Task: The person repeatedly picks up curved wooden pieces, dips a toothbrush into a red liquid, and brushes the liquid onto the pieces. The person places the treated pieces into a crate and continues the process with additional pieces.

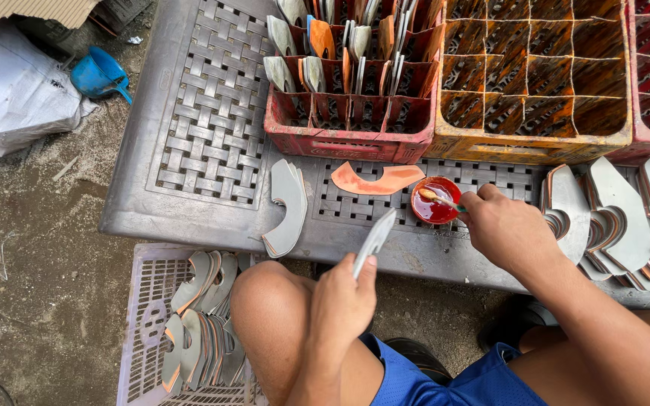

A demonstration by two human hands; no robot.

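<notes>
Head view. Your left hand grips a thin grey curved piece by its lower end, edge-on, just before the small red glue pot. Your right hand pinches a brush, bristles in the pot. Beside the pot: an orange-coated piece; farther left, stacked grey pieces. Behind it: a red crate. The piece looks light, stiff, flexible; hold uncoated edges.
</notes>
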